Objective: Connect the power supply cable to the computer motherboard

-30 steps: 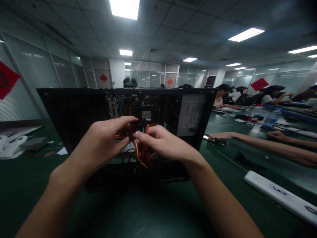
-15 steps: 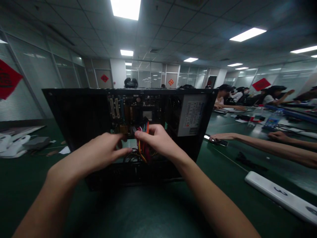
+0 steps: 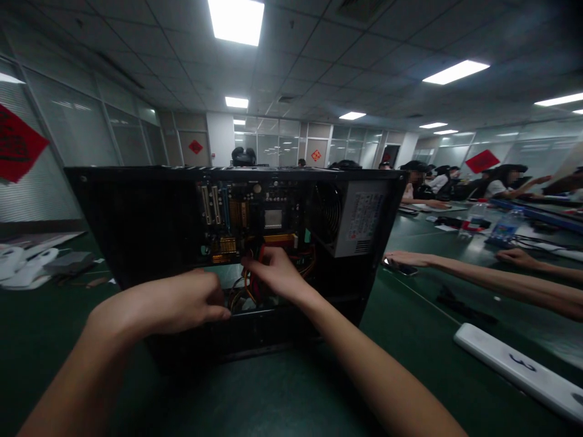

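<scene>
A black computer case [image 3: 255,349] stands with its open side facing me on the green table. Inside are a circuit board [image 3: 273,219] and a silver power supply [image 3: 362,218] with a fan. My left hand [image 3: 194,298] is closed at the lower frame rail; its fingertips are hidden in the opening and its thumb rests on the rail. With thumb and fingers pinched, my right hand [image 3: 277,272] holds a bundle of coloured power cables [image 3: 252,282] below the board. The bundle's end is dark and mostly covered by the fingers.
A white power strip [image 3: 519,358] marked 3 lies at the right. Beyond it, a co-worker's hand [image 3: 403,260] rests on a phone. Plastic bottles [image 3: 473,218] stand farther back. A grey box [image 3: 68,263] and white objects [image 3: 27,264] lie at the left.
My right hand has moved down with the cables. My left hand has dropped from beside the bundle to the lower rail, its fingers now curled. The view has shifted slightly.
</scene>
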### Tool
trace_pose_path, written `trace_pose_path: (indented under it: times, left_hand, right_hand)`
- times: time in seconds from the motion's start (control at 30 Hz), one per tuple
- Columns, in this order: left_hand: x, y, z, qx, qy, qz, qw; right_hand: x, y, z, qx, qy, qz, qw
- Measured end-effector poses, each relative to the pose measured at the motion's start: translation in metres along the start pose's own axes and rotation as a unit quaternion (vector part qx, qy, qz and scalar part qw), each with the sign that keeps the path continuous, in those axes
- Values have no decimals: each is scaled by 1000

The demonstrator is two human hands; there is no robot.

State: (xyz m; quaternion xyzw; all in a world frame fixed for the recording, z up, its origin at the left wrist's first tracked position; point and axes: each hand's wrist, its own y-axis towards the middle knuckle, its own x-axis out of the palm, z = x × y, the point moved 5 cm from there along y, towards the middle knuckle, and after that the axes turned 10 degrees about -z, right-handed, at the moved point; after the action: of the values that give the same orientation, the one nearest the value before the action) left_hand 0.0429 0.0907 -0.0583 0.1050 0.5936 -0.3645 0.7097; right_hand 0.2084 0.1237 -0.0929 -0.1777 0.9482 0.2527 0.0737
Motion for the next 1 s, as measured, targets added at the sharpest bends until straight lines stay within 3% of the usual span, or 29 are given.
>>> trace_pose_path:
  times: [0.07, 0.17, 0.23, 0.47, 0.63, 0.77, 1.0]
  left_hand:
    - [-13, -3, 3, 45, 9, 86, 995]
    - [-37, -9, 14, 77, 57, 257, 962]
    - [-44, -11, 26, 84, 100, 314, 940]
    - [-41, -15, 64, 131, 227, 434, 862]
    - [-37, -26, 72, 158, 205, 509, 821]
    - [-35, -29, 74, 134, 201, 534, 810]
    - [-32, -25, 72, 116, 227, 535, 806]
  right_hand:
    - [-1, 0, -3, 8, 42, -2, 999]
    - [-3, -1, -12, 13, 93, 4, 996]
    - [-4, -3, -22, 3, 83, 3, 997]
    - [-24, -22, -71, -105, -155, 54, 981]
    - [-31, -30, -89, -96, -87, 71, 989]
    - [-23, -32, -96, -79, -50, 45, 995]
    - [-24, -35, -97, -103, -152, 89, 979]
